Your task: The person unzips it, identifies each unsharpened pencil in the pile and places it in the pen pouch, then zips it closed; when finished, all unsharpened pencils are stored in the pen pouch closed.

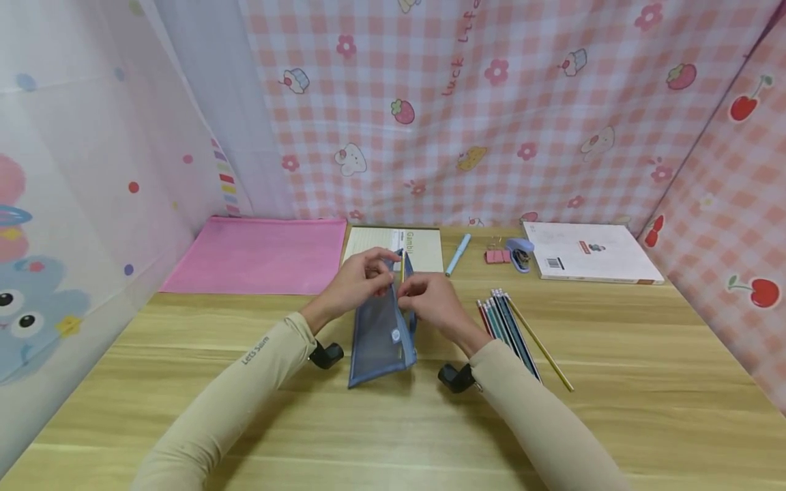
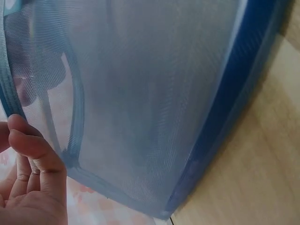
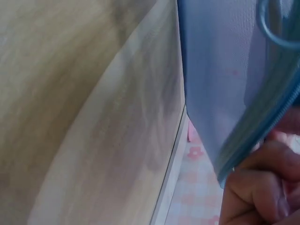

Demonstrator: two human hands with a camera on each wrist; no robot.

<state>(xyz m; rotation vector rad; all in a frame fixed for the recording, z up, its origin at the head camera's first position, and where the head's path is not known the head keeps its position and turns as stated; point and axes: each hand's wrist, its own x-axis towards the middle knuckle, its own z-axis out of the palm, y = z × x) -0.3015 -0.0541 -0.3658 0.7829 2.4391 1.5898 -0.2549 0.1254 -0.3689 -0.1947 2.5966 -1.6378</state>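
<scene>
A blue mesh zip pouch (image 1: pixel 373 334) stands on edge on the table, its zipped side spread apart at the top. My left hand (image 1: pixel 366 274) pinches the pouch's rim between thumb and finger; the left wrist view shows this hand (image 2: pixel 37 173) at the edge of the mesh. A yellow pencil (image 1: pixel 402 266) stands in the opening between my hands. My right hand (image 1: pixel 430 300) pinches its lower part, though the fingertips are partly hidden. In the right wrist view, the curled fingers of the right hand (image 3: pixel 258 183) are beside the zipper edge (image 3: pixel 262 126).
Several pencils (image 1: pixel 503 324) lie bundled on the right, with a yellow pencil (image 1: pixel 540 344) beside them. Along the back are a pink folder (image 1: pixel 264 256), a notepad (image 1: pixel 374 240), a blue pen (image 1: pixel 458 255), pink binder clips (image 1: pixel 497 256), a stapler (image 1: pixel 520 255) and a white book (image 1: pixel 595 252).
</scene>
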